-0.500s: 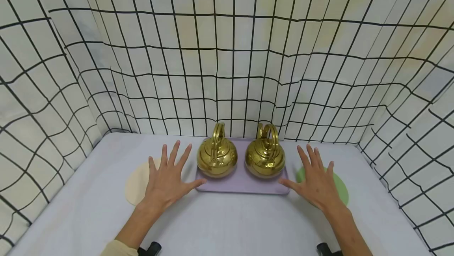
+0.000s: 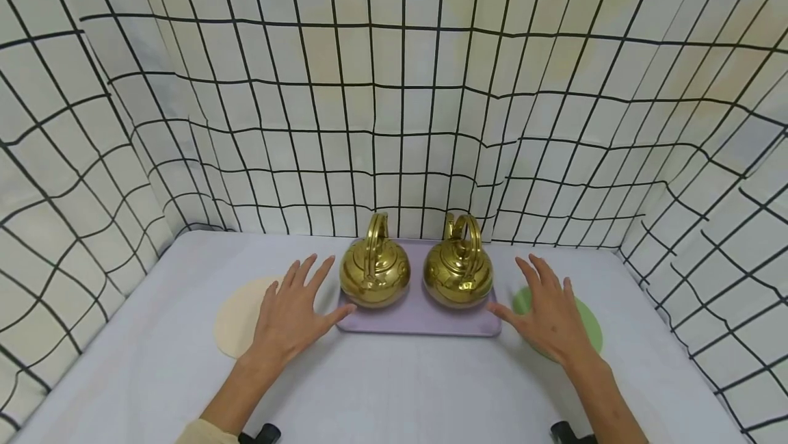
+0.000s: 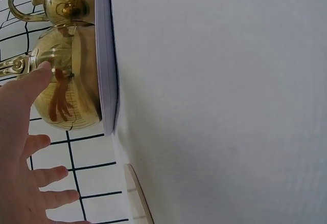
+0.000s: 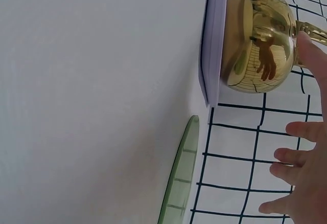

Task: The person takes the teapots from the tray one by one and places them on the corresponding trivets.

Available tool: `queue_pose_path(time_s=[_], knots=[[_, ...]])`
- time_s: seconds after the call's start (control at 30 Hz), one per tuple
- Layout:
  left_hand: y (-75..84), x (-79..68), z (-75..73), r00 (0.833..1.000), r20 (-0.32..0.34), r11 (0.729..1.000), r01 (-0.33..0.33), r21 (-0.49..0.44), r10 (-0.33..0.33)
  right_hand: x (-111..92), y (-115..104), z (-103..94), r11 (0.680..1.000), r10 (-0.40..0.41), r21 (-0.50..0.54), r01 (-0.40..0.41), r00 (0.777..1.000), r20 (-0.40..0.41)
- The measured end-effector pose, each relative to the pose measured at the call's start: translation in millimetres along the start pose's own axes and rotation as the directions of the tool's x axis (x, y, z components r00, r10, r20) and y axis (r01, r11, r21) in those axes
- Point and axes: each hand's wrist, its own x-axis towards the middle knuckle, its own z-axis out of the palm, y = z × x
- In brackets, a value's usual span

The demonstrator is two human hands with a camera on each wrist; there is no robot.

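Observation:
Two shiny gold teapots with arched top handles stand side by side on a lilac tray (image 2: 418, 324). In the head view, my left hand (image 2: 287, 324) hovers with spread fingers beside the left teapot (image 2: 374, 273), its thumb near the tray's front left corner. On the other side my right hand (image 2: 550, 321) is held with fingers apart, near the right teapot (image 2: 458, 273). Both hands hold nothing. In the left wrist view a teapot (image 3: 76, 101) shows behind the thumb; the right wrist view shows a teapot (image 4: 276, 55) beyond that thumb.
A cream round disc (image 2: 234, 321) lies on the white table (image 2: 400, 389), partly behind my left hand. A green round disc (image 2: 589, 324) lies partly under my right hand. White walls with a black grid (image 2: 388, 109) enclose the back and sides.
The fingers of both hands have bent a little and drawn slightly closer together. The teapots and tray stay in place; the whole view has shifted slightly.

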Motion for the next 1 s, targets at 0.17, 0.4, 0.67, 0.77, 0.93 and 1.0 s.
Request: queue_pose_path(time_s=[0.17, 0.4, 0.67, 0.77, 0.93, 1.0], knots=[[0.7, -1.3, 1.4, 1.000, -0.022, 0.999, 0.005, -0.053, -0.006, 0.0, -1.9, -2.7, 0.997, 0.011, 0.075, -0.011, 1.000, 0.004], [1.3, -2.9, 1.9, 0.999, 0.007, 0.991, 0.044, -0.125, -0.043, 0.3, -5.0, -2.2, 0.985, 0.001, 0.174, 0.000, 1.000, -0.003], [-0.5, -2.3, 3.1, 0.996, 0.063, 0.979, 0.078, -0.190, -0.067, 2.3, -8.7, -2.2, 0.964, 0.006, 0.267, 0.000, 1.000, -0.021], [0.6, -2.0, 3.1, 0.992, 0.102, 0.972, 0.095, -0.214, -0.075, 3.4, -10.3, -3.2, 0.952, 0.019, 0.307, -0.009, 0.999, -0.030], [3.1, -2.5, 3.8, 0.988, 0.136, 0.963, 0.110, -0.245, -0.078, 4.5, -12.9, -3.2, 0.924, 0.033, 0.383, 0.003, 0.996, -0.088], [4.1, -3.0, 4.4, 0.987, 0.141, 0.959, 0.111, -0.260, -0.076, 4.7, -14.1, -3.5, 0.909, 0.035, 0.417, 0.019, 0.992, -0.122]])
